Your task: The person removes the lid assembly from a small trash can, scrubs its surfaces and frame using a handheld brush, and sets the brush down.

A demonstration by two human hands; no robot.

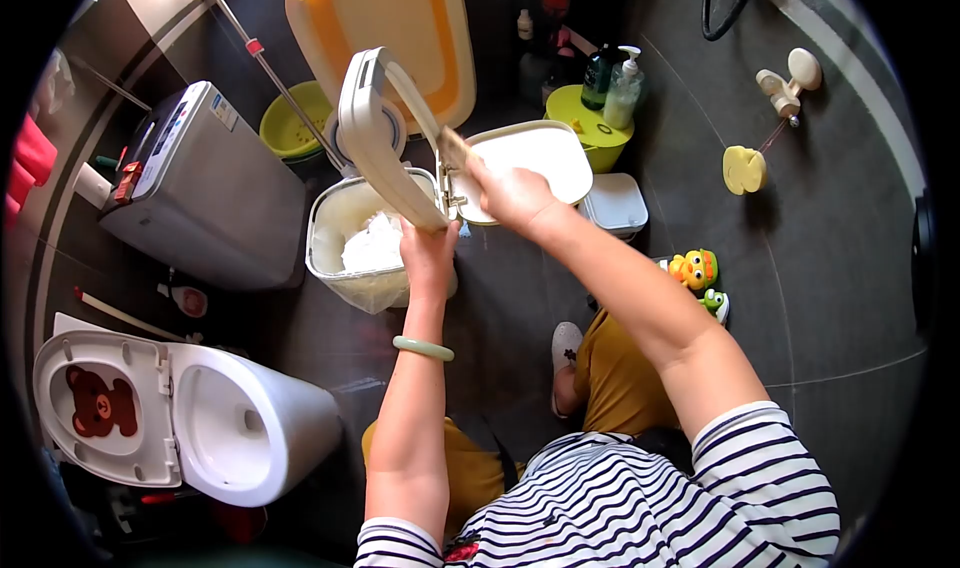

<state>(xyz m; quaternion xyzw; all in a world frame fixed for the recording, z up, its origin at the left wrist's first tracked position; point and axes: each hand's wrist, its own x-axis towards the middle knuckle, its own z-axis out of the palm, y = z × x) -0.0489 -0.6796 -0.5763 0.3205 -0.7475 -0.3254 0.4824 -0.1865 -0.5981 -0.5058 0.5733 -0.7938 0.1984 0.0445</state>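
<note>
My left hand (428,253) grips the lower end of a white trash can lid frame (375,148), which stands tilted above the bin. Hinged beside it, the white flap (540,163) hangs folded out to the right. My right hand (515,200) is closed at the hinge, on a small brownish, flat-edged thing (455,150) whose kind I cannot tell. Below and left of the frame stands the trash can (335,280), uncovered, with a clear liner bag (375,296) and crumpled white tissue (373,245) inside.
At left are a grey washing machine (230,183) and a toilet (285,408) with its lid up. Behind the bin stand a green basin (295,118), a mop handle (262,58) and a folded tub (440,28). Pump bottles (622,93) stand on a green stool (600,148).
</note>
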